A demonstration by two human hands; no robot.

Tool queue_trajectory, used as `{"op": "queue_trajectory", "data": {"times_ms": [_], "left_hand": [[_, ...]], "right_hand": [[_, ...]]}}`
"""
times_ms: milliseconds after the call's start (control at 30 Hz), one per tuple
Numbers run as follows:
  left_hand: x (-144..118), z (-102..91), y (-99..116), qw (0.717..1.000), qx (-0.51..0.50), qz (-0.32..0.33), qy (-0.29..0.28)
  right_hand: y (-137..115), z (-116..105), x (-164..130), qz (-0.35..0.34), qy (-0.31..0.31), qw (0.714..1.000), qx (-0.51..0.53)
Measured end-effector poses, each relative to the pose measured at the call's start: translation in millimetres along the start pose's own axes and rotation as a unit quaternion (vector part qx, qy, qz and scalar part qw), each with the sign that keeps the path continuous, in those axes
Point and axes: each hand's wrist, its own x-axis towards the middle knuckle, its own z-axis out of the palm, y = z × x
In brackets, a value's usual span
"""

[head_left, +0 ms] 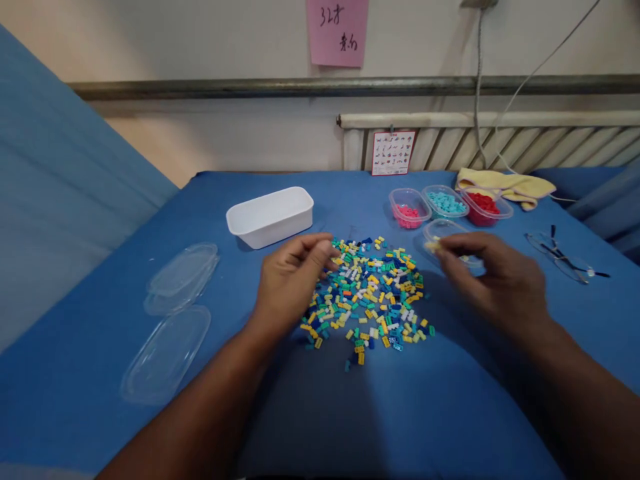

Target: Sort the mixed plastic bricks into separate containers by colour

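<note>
While the left hand (290, 283) rests loosely curled at the heap of tiny, light, hard plastic bricks (367, 293) on the blue cloth (425, 413), the right hand (493, 277) pinches one pale brick (433, 246), likely slippery, by its sides.

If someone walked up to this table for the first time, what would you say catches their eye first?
First the heap of small coloured bricks in the middle of the blue cloth, with the left hand at its near-left edge and the right hand pinching a pale piece to its right. Next, behind the heap, three small tubs holding pink, turquoise and red pieces, and a white tray to the left.
</note>
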Motion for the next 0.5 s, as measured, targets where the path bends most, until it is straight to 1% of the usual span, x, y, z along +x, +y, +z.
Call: {"op": "queue_trajectory", "data": {"times_ms": [33,67,100,133,167,200,267,333,433,500], "left_hand": [[7,-7.1,-1,0.999,0.016,0.019,0.04],[14,-13.6,-3,0.997,0.033,0.031,0.068],[20,-19.1,-5,0.994,0.051,0.038,0.085],[24,-23.5,-9,0.992,0.073,0.043,0.091],[26,-26.7,-13,0.99,0.099,0.047,0.088],[28,-28.8,-17,0.987,0.129,0.055,0.076],[28,-30.7,-25,0.974,0.204,0.091,0.031],[27,-31.3,-32,0.948,0.287,0.138,-0.022],[25,-31.8,-39,0.902,0.38,0.187,-0.081],[24,-31.8,-43,0.883,0.407,0.21,-0.102]], "right_hand": [[8,-6,3,0.014,0.027,0.999,-0.041],[17,-10,6,0.025,0.015,0.997,-0.075],[26,-14,8,0.03,0.013,0.994,-0.104],[35,-16,9,0.03,0.025,0.991,-0.126],[44,-17,10,0.037,0.007,0.989,-0.143],[52,-17,9,0.037,0.004,0.986,-0.16],[64,-15,8,0.034,-0.015,0.982,-0.183],[71,-14,6,0.024,-0.032,0.98,-0.193],[73,-12,5,0.001,-0.049,0.98,-0.193],[68,-10,5,-0.019,-0.037,0.981,-0.188]]}}
